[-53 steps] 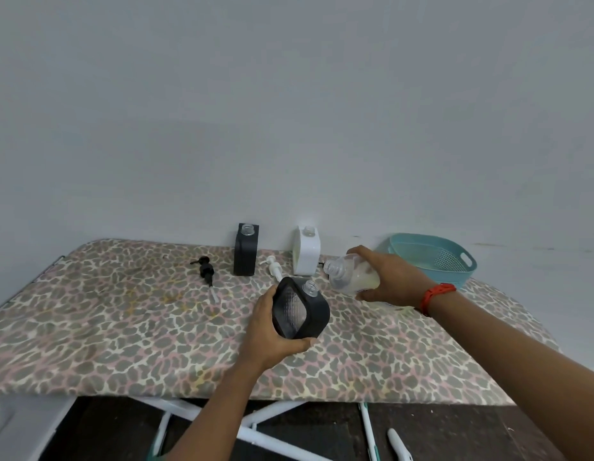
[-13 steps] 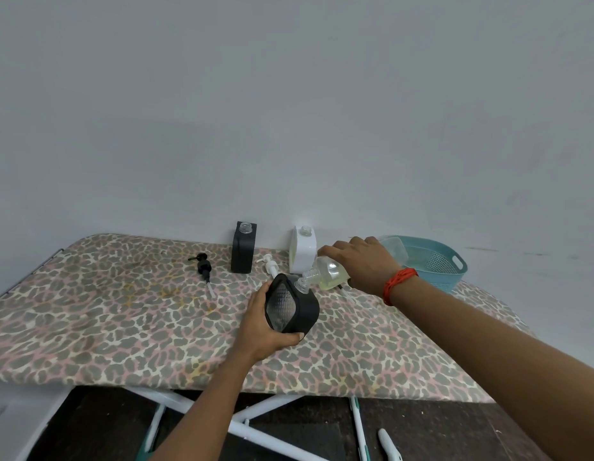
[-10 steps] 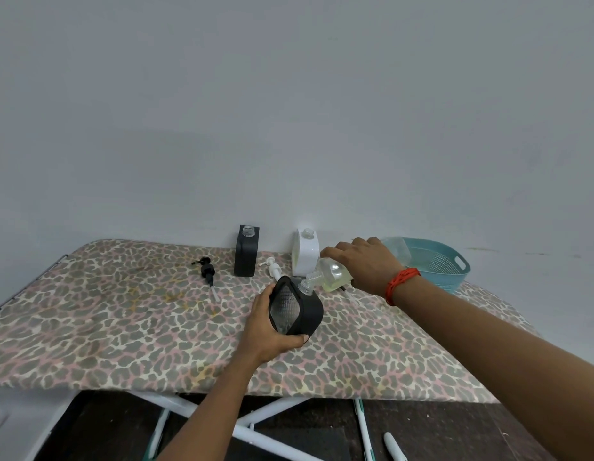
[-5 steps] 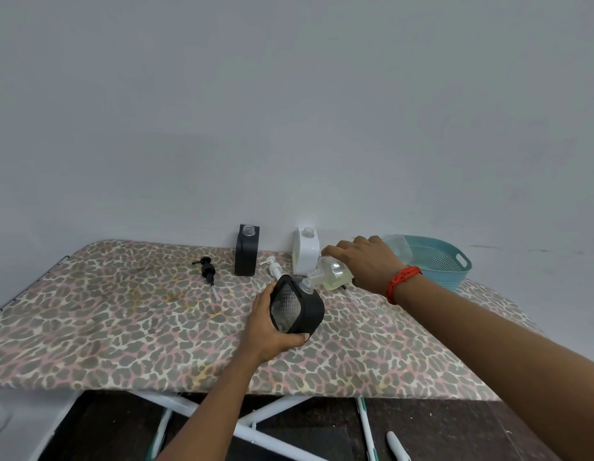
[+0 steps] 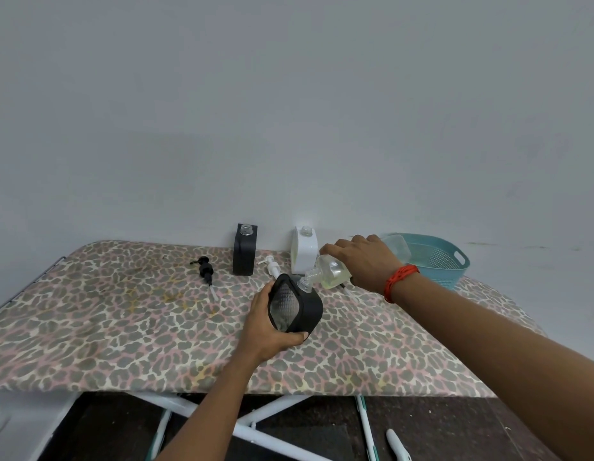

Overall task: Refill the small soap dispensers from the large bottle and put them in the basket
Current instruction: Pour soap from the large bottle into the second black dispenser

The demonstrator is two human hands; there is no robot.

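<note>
My left hand (image 5: 264, 331) grips a black square soap dispenser (image 5: 297, 307), tilted, above the middle of the leopard-print board (image 5: 122, 321). My right hand (image 5: 365, 262) holds the large clear bottle (image 5: 329, 271) tipped down to the left, its neck at the dispenser's open mouth; pale yellowish liquid lies in it. A second black dispenser (image 5: 244, 249) and a white dispenser (image 5: 304, 249) stand open-topped at the back by the wall. The teal basket (image 5: 438, 257) sits at the back right, behind my right wrist.
A black pump head (image 5: 206, 271) lies left of the standing black dispenser, and a white pump head (image 5: 271, 266) lies between the two standing dispensers. The wall runs right behind the board. White frame legs and dark floor show below the front edge.
Since 5.3 s ago the bottle has tipped from level to neck-down at the dispenser's mouth. Over the last second both hands have held nearly still.
</note>
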